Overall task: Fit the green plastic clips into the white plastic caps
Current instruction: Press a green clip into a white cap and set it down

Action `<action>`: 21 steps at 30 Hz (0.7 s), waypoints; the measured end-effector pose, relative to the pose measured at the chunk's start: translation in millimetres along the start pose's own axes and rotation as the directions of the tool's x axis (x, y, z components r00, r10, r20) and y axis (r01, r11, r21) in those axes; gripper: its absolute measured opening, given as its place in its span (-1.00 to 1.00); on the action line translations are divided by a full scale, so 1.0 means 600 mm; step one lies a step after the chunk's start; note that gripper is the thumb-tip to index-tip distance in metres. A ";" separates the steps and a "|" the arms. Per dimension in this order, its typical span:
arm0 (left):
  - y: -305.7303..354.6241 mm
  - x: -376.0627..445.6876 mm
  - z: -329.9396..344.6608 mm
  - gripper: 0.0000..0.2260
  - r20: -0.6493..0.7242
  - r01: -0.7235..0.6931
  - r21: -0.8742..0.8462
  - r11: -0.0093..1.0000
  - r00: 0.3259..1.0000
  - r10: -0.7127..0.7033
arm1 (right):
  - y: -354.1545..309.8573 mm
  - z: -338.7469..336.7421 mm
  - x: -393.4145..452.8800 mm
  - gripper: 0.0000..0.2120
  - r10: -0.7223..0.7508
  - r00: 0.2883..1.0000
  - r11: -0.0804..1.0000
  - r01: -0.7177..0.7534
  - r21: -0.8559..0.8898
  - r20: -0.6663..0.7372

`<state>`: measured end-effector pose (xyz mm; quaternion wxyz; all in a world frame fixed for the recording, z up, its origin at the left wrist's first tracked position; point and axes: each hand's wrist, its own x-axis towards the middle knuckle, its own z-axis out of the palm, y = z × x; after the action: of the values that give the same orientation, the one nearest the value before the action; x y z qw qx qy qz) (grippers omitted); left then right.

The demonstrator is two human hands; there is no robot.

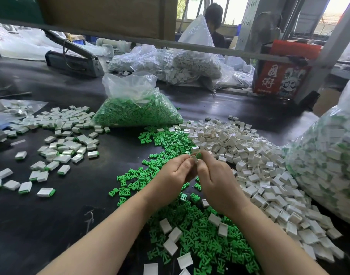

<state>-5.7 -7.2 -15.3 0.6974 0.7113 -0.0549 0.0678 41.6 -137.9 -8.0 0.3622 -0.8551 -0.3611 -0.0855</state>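
Green clip (198, 155) pinched in my right hand (215, 178), meeting the white cap (194, 158) my left hand (173, 172) pinches, above the loose clips (200, 241). My fingers hide most of both, so how far it's seated, can't tell.

Item: person, two bare forearms in view from the lower edge, ending in the left hand (173, 171) and right hand (215, 175). No sleeves visible on either forearm. No gloves, rings, watch or wristbands. Fingernails short and unpainted where visible.
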 end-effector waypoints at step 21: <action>-0.005 0.001 -0.004 -0.79 -0.076 -0.173 0.266 0.948 0.977 0.200 | -0.001 0.014 0.002 -0.44 0.207 0.961 0.956 -0.160 0.245 -0.183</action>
<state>-4.4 -4.6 -17.9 0.5914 0.7831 -0.0771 0.1761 41.4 -131.0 -13.5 0.4998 -0.8243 -0.2474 -0.0980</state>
